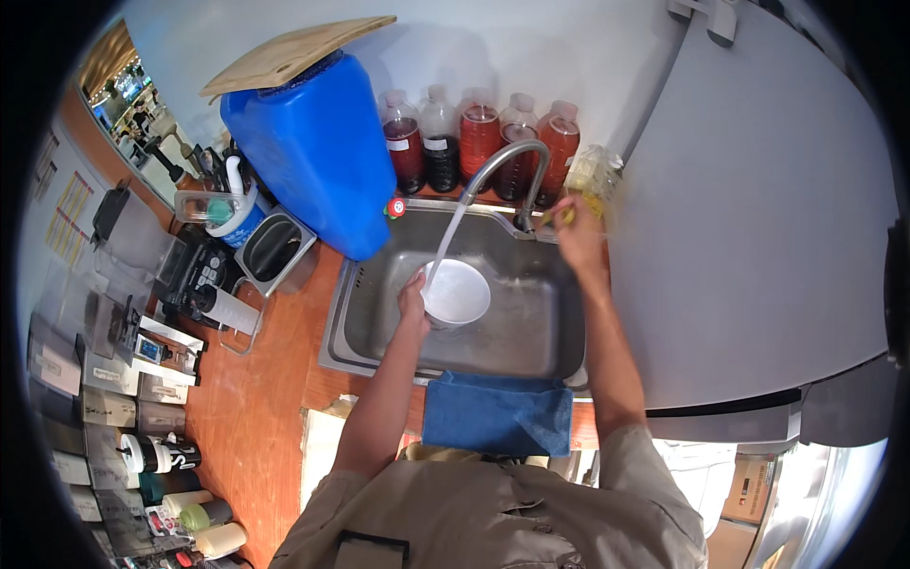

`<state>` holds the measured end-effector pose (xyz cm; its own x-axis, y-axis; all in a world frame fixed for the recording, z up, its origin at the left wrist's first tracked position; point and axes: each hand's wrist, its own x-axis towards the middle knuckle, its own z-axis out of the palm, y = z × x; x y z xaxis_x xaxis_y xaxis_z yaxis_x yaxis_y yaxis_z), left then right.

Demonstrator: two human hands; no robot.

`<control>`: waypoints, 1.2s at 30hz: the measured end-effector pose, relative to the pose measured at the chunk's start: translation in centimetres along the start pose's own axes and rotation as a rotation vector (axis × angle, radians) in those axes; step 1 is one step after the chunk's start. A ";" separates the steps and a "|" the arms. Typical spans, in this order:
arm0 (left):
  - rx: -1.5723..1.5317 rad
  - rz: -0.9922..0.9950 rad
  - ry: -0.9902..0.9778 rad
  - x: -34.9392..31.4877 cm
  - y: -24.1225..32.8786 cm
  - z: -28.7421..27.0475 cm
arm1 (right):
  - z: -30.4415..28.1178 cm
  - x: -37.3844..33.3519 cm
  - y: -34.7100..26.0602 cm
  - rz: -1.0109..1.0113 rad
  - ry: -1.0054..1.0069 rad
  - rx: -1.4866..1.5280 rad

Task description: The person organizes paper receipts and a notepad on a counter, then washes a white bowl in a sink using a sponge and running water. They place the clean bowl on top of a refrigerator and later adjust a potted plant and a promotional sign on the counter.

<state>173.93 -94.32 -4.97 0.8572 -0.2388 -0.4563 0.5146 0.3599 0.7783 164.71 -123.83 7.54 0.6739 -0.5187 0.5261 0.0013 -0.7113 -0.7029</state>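
Observation:
My left hand (411, 302) grips the rim of a white bowl (459, 294) from its left side, over the sink (517, 351). A stream of water (444, 248) runs from the curved metal faucet (493, 163) into the tilted bowl. To the right of the faucet's base, my right hand (580, 237) is raised, slightly blurred, with its fingers closed on a small yellow thing (561, 216) whose kind I cannot make out. Just behind that hand is a clear plastic wrapping or bag (595, 169) with yellow at its lower part.
Several bottles of dark and red liquid (481, 137) line the wall behind the faucet. A large blue jug (318, 152) under a wooden board (299, 55) stands left of the sink. A blue cloth (498, 415) hangs at the front edge. A grey cabinet-like surface (749, 237) borders the right.

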 end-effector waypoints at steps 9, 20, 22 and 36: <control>-0.116 0.010 -0.072 -0.2 0.4 0.1 | 3.7 -3.4 0.6 -0.016 -0.107 0.031; 0.104 -0.011 0.021 2.9 2.5 -3.4 | 18.9 -14.7 -7.1 0.084 -0.825 0.375; 0.052 -0.064 0.060 4.3 4.0 -4.3 | 17.0 -15.9 -7.5 -0.008 -0.956 0.443; 0.859 0.336 0.039 2.3 1.4 0.8 | 21.0 -12.4 -4.5 0.508 -0.483 0.529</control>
<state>176.56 -95.11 -4.57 0.9668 -0.2065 -0.1507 0.0594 -0.3921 0.9180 171.86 -104.26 -5.90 0.9250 -0.3699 -0.0863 -0.1217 -0.0735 -0.9898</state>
